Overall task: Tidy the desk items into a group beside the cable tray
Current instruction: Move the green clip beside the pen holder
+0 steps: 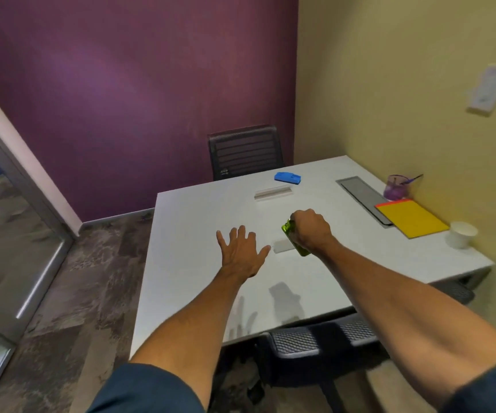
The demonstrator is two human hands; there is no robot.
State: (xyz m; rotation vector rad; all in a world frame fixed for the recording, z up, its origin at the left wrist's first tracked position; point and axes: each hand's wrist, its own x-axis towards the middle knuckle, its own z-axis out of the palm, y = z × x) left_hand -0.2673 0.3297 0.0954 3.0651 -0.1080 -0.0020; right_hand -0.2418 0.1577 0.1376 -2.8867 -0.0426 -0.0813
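The right hand (pixel 312 231) has its fingers (pixel 299 217) curled tight around a green object (pixel 293 238) — its ends show past the fist, above the tabletop (pixel 199 210). A small grey card (pixel 282 245) lies just beside those fingers. The left hand (pixel 240 253) hovers flat with fingers (pixel 235 234) spread wide, holding nothing. Beyond the fingers lie a clear holder (pixel 273 193) and a blue stapler (pixel 287 177); to their right, the cable tray (pixel 360 193), a yellow pad (pixel 412 219), a purple cup (pixel 397 187) and a white cup (pixel 463 234).
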